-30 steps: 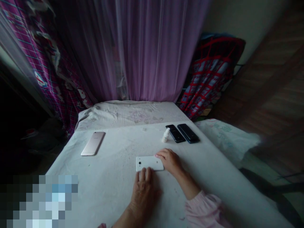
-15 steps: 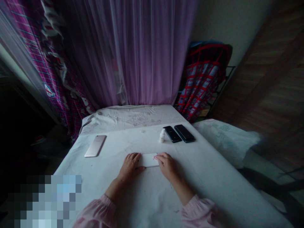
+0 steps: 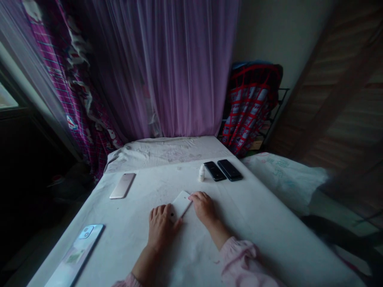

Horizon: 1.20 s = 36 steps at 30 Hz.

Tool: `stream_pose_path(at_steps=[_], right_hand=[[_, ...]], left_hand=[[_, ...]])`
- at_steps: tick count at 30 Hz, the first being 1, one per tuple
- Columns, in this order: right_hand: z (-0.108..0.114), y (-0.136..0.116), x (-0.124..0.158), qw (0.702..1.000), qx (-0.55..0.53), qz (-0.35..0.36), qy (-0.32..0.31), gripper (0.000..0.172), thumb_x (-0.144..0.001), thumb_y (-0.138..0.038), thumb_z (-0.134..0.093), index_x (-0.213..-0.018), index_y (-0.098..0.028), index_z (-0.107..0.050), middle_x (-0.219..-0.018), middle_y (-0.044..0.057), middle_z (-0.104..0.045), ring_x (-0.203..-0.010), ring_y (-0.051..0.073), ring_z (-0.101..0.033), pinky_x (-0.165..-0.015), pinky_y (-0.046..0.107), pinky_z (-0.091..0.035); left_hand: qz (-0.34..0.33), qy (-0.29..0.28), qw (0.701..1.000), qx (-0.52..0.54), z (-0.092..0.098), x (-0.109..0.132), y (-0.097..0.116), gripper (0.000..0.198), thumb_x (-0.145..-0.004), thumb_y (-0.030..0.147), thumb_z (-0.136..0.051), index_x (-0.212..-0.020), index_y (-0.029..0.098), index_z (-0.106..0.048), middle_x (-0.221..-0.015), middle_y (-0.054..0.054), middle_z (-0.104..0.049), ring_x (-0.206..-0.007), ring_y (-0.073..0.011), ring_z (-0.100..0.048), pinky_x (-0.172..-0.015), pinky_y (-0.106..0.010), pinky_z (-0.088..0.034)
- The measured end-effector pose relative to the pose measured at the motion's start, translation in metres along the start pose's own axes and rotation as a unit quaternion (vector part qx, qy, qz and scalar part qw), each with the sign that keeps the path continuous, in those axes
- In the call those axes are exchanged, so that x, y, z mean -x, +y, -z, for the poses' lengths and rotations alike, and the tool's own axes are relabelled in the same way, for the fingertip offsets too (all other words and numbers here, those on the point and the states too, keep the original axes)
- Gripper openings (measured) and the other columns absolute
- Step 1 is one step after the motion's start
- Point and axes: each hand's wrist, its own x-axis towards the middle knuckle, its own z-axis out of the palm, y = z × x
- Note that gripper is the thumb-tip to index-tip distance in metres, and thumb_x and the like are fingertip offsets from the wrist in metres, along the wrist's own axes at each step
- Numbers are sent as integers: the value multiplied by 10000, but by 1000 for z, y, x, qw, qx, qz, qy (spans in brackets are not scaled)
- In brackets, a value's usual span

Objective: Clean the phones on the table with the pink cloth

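A white phone (image 3: 182, 204) lies slantwise on the white-covered table (image 3: 257, 223), face hidden or plain, with a small dark round spot near its lower end. My left hand (image 3: 161, 223) grips that lower end, fingers along one side and thumb along the other. At the upper right edge of the phone, my right hand (image 3: 204, 207) has its fingers pinched together. Whatever is between those fingertips is too small to make out. Beyond the hands stands a small white dropper bottle (image 3: 201, 173), upright, close to a black phone (image 3: 214, 171).
A second dark phone (image 3: 229, 170) lies at the right. On the left are a rose-gold phone (image 3: 123, 186) and a light blue phone (image 3: 77, 255) near the table edge. A purple curtain (image 3: 185, 79) hangs behind the table. Plastic sheeting (image 3: 284, 179) lies off its right side.
The white phone has turned from lying crosswise to a slant, its far end pointing up and right. My left hand has come slightly nearer me. The head view has shifted a little.
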Motion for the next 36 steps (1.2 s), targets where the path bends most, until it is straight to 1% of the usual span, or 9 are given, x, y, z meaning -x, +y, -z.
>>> stream_pose_path(at_steps=[6,12,15,18,21,25,27,34,36], right_hand=[[-1,-5,9,996,-90,-2,23,268,-897,-113,-485,-964,-213,-724,-954,66,-672,-932,165,-582,-844,247,-445],[-6,-25,27,983,-167,77,2,260,-867,-97,-515,-904,-244,-727,-896,33,-645,-888,155,-586,-810,236,-456],[-10,-14,17,985,-169,32,18,275,-883,-112,-482,-906,-233,-728,-900,48,-647,-884,161,-603,-802,240,-466],[-12,-2,4,990,-134,-30,33,283,-900,-140,-455,-904,-210,-729,-891,73,-654,-845,181,-623,-762,260,-477],[-12,-7,8,991,-129,-17,24,292,-904,-144,-446,-902,-229,-725,-898,64,-661,-846,176,-628,-759,252,-470],[-11,-30,31,986,-158,45,-13,320,-836,-77,-485,-893,-287,-720,-901,21,-666,-865,152,-622,-757,216,-456],[-10,-35,36,984,-169,52,-25,332,-823,-66,-486,-888,-292,-721,-897,14,-665,-863,146,-622,-753,211,-456],[-11,-14,12,989,-129,-38,55,321,-909,-158,-415,-918,-233,-727,-916,84,-674,-843,182,-641,-751,259,-480],[-10,-14,11,989,-128,-51,60,317,-909,-156,-421,-915,-228,-730,-907,84,-677,-824,176,-644,-741,253,-481]], left_hand=[[16,-48,998,40,7,10,-2,486,-759,353,-681,-1211,219,-564,-1114,-72,-632,-1060,-259,-551,-1013,-447,-318],[45,-63,996,49,5,4,3,507,-727,376,-701,-1198,217,-598,-1077,-77,-639,-1059,-269,-556,-1050,-464,-287],[60,-69,995,46,2,3,3,506,-683,333,-709,-1167,218,-617,-1066,-82,-642,-1044,-273,-560,-1031,-453,-308],[54,-83,994,39,-4,1,-3,543,-666,352,-703,-1189,245,-602,-1133,-81,-632,-1100,-281,-542,-1064,-474,-260],[37,-105,993,49,-8,-2,-12,598,-646,408,-715,-1210,250,-595,-1160,-90,-628,-1125,-289,-532,-1082,-482,-229],[27,-87,994,63,-10,-4,-15,569,-653,401,-711,-1195,260,-611,-1148,-85,-639,-1112,-281,-544,-1078,-458,-256],[28,-78,995,61,-11,-6,-12,554,-651,381,-709,-1184,263,-619,-1129,-82,-646,-1097,-278,-554,-1076,-452,-267],[28,-82,993,75,-16,-13,-8,588,-633,327,-704,-1205,236,-602,-1149,-91,-631,-1110,-281,-541,-1083,-464,-247],[21,-78,994,75,-18,-12,-11,574,-653,315,-692,-1214,245,-591,-1160,-90,-628,-1115,-285,-538,-1084,-481,-235]])
